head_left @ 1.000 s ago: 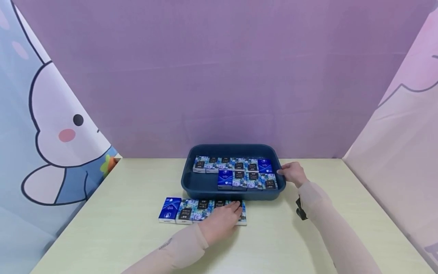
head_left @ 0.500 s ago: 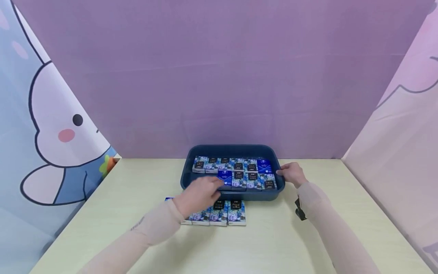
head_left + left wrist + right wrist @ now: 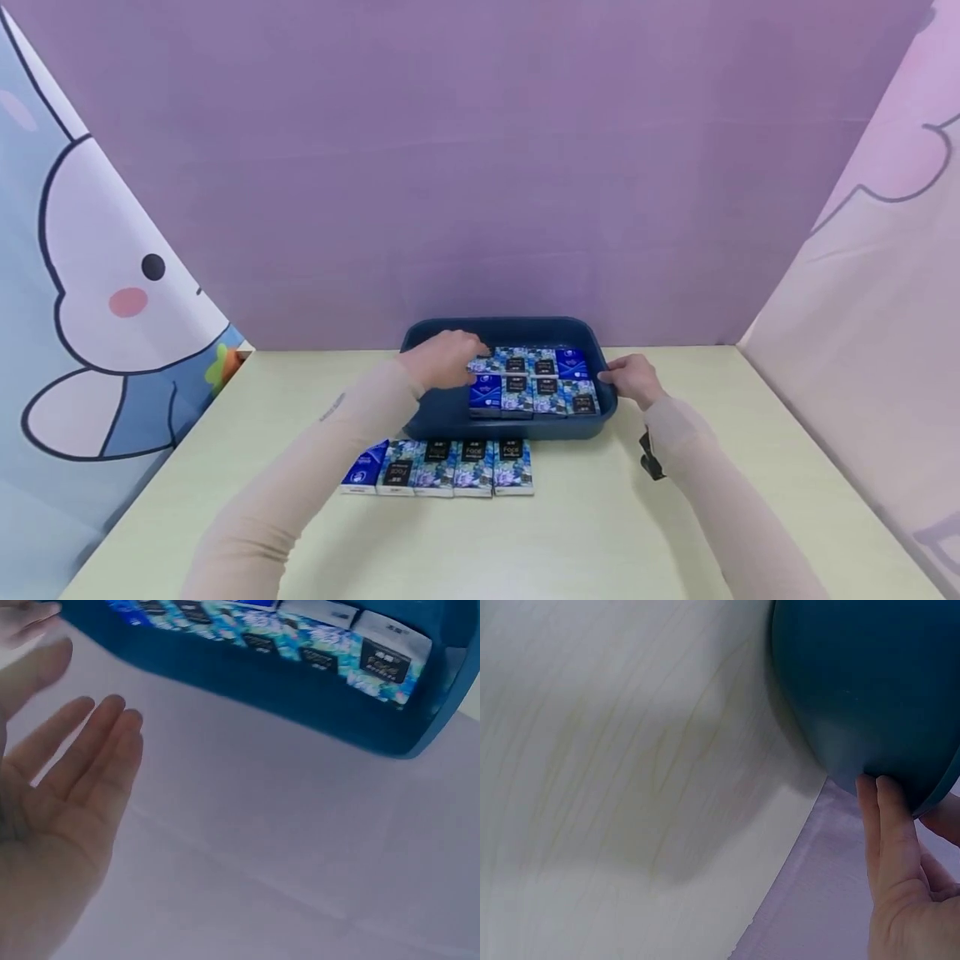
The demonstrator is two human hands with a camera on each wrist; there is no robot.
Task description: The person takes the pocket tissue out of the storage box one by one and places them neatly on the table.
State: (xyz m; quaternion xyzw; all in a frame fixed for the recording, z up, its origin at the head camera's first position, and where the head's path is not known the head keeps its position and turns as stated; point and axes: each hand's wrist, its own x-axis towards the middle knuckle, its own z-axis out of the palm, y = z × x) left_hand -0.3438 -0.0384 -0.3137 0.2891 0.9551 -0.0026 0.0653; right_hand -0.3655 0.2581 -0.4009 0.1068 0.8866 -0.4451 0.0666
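Note:
A dark blue plastic basin [image 3: 510,429] holds two rows of small tissue packs, mostly floral with black labels, plus a plain blue pack [image 3: 485,393] and another blue pack [image 3: 572,364]. My left hand [image 3: 447,358] is over the basin's left part, hiding packs at that end of the back row. In the left wrist view its fingers are extended, the thumb stands apart, and nothing lies between them. My right hand [image 3: 633,379] pinches the basin's right rim, thumb at the rim and fingers along the outer wall [image 3: 870,712].
In front of the basin, a row of floral tissue packs [image 3: 437,468] lies side by side on the pale table [image 3: 570,542], with a blue pack [image 3: 363,468] at its left end. A purple cloth backdrop [image 3: 480,183] rises behind the basin.
My left hand has left the front row of packs and moved up and left, over the basin's back row. My right hand keeps its hold on the rim.

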